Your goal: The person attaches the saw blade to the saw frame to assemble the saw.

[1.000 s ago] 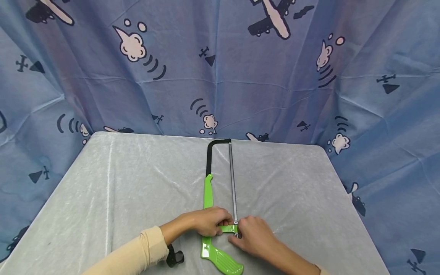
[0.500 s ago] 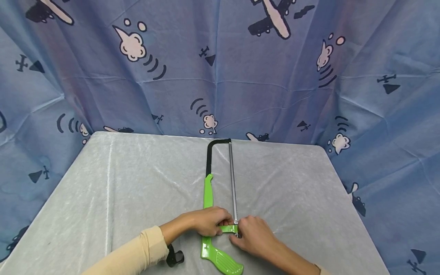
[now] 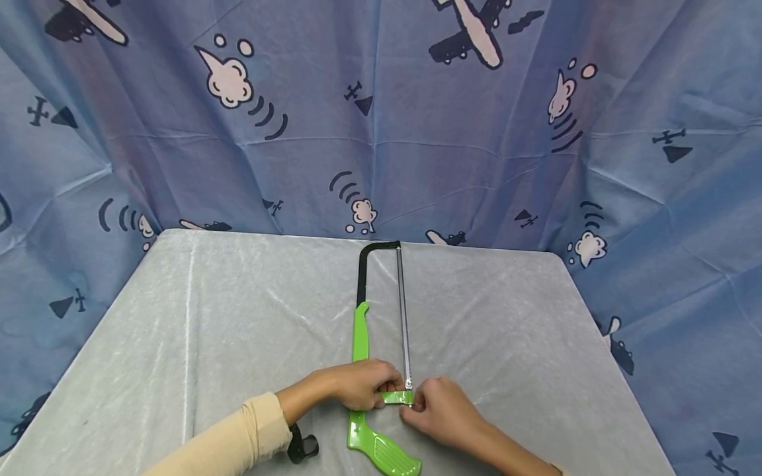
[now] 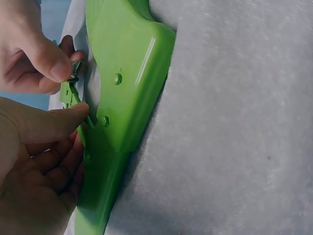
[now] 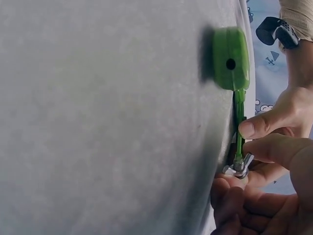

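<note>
A hacksaw lies across the table, with a green handle (image 3: 388, 449), a black front frame (image 3: 362, 274) and a straight silver blade bar (image 3: 403, 311) on its right side. My left hand (image 3: 364, 383) pinches the green bracket (image 3: 396, 397) that joins the handle to the near end of the bar. At the bracket's outer end sits a small metal wing nut (image 5: 238, 167). The thumb and fingers of my right hand (image 3: 446, 408) pinch it, as the left wrist view also shows. Most of the bracket's left part is hidden under the left hand.
A pale grey cloth covers the table (image 3: 268, 297). Behind and at the sides hangs a blue curtain (image 3: 309, 165) printed with planes and clouds. A black strap (image 3: 302, 447) is on the left wrist beside the cream sleeve (image 3: 238, 430).
My right hand has shifted slightly to the right and nearer at the wing nut. The left hand keeps its hold on the bracket, and the hacksaw stays in place.
</note>
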The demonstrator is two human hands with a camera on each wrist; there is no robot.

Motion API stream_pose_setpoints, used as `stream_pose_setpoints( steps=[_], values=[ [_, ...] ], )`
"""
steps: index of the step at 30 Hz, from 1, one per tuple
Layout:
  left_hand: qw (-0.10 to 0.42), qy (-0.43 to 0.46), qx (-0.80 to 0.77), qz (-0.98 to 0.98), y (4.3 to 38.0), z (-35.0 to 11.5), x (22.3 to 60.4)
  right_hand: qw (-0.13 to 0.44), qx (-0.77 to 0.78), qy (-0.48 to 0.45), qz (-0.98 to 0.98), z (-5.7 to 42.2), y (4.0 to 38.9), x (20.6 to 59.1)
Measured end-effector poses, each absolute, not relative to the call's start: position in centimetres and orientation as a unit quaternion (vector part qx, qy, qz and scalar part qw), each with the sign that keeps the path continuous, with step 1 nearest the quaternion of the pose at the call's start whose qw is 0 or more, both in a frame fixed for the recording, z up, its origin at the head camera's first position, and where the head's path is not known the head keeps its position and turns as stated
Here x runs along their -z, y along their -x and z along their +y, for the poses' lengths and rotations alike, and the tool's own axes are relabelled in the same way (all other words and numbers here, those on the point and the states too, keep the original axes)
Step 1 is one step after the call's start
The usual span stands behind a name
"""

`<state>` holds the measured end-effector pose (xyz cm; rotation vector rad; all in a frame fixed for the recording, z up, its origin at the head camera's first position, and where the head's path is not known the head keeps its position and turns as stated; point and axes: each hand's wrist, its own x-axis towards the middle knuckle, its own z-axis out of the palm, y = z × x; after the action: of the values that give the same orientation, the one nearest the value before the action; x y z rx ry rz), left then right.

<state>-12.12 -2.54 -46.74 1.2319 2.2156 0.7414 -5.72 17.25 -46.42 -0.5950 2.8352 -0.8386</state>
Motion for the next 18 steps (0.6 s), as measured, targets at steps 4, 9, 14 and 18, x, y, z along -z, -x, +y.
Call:
stream_pose_setpoints(
  steps=[4,9,14,18],
  values=[
    [0.247,-0.454,-0.273,0.811,12.12,-2.54,46.78,0.078,0.309,0.185,0.93,17.49,5.7,46.55],
    [0.249,-0.455,-0.276,0.809,12.25,-2.56,46.94,0.104,0.334,0.186,0.918,17.79,5.81,46.63],
    [0.247,-0.458,-0.274,0.809,12.34,-2.57,47.15,0.149,0.37,0.181,0.899,18.14,5.99,46.57],
    [0.246,-0.459,-0.272,0.809,12.37,-2.57,47.22,0.164,0.382,0.183,0.891,18.29,6.15,46.55]
  ],
)
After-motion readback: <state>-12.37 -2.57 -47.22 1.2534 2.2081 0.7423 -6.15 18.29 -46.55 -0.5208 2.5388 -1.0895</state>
